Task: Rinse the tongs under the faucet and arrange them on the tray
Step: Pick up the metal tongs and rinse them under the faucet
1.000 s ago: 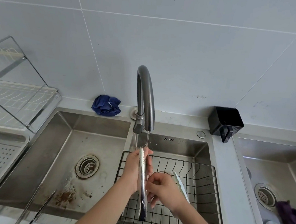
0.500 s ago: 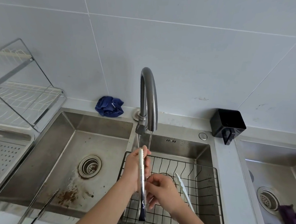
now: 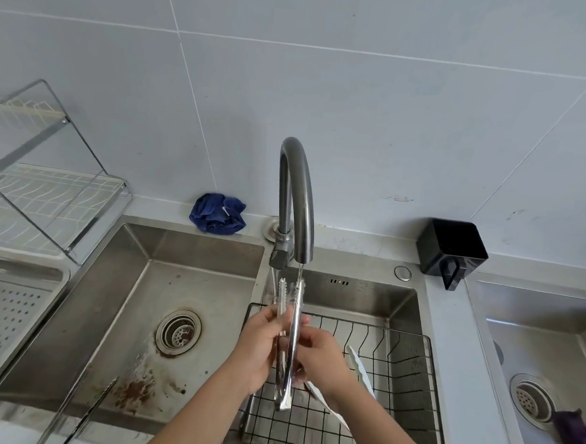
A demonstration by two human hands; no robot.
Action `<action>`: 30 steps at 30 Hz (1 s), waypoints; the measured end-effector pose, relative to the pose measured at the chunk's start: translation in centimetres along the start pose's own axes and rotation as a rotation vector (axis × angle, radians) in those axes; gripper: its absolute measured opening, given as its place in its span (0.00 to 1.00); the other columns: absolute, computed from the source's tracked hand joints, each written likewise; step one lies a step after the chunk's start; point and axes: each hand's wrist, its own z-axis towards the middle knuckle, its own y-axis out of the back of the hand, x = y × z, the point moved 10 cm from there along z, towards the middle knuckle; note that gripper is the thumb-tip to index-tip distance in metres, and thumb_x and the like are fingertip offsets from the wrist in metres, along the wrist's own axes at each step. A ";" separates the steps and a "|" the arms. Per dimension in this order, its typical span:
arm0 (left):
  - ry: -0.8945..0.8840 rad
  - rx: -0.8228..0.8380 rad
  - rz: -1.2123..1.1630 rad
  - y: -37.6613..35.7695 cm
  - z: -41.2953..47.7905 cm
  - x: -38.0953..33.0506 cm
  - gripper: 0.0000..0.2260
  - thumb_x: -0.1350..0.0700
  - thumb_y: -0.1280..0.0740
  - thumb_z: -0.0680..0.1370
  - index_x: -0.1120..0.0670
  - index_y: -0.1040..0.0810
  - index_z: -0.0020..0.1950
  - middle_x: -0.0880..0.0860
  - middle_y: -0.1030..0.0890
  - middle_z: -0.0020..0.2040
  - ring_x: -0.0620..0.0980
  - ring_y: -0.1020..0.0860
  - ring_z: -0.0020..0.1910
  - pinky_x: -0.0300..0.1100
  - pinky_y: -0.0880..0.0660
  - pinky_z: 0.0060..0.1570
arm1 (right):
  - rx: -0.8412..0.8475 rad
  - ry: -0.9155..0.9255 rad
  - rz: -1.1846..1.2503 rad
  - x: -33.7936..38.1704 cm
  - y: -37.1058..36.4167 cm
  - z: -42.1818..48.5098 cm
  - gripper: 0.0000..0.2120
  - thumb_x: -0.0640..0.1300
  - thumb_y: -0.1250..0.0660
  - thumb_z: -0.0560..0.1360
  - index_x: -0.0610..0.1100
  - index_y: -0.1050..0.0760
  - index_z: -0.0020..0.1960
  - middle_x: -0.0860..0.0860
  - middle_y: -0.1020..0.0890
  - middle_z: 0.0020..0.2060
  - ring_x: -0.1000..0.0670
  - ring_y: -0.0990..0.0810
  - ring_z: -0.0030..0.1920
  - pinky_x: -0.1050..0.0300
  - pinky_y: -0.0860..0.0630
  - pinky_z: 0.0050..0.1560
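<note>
- Steel tongs [image 3: 288, 345] stand nearly upright under the faucet [image 3: 295, 194], toothed tips up, hinge end down, and a thin stream of water falls from the spout onto the right-hand arm's tip.
- Left hand [image 3: 259, 350] is wrapped around the tongs' middle from the left, fingers curled closed on the left arm, thumb across the front.
- Right hand [image 3: 321, 359] meets it from the other side, fingers bent in against the right arm of the tongs; a firm pinch, both hands on the one tool.
- Tips of the tongs sit slightly apart, so the tool is not squeezed fully shut.
- All of this hangs over the black wire rack [image 3: 395, 375] set in the right-hand basin.
- White tongs [image 3: 358, 366] lie in that rack, just beside and partly under the right wrist.
- Over in the left basin [image 3: 135, 301], another dark, thin utensil [image 3: 91, 412] leans near the front edge; too slim to name for sure.
- Perforated metal tray [image 3: 5, 310] waits at far left.
</note>
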 end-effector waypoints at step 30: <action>-0.754 -0.328 0.890 -0.3 -6.7 -6.1 0.06 0.65 0.31 0.75 0.54 0.23 0.47 0.47 0.25 0.43 0.50 0.26 0.38 0.40 0.29 0.35 | -0.306 0.289 -0.109 7.1 1.4 2.7 0.17 0.46 0.36 0.84 0.47 0.25 0.37 0.48 0.22 0.27 0.44 0.19 0.26 0.54 0.23 0.25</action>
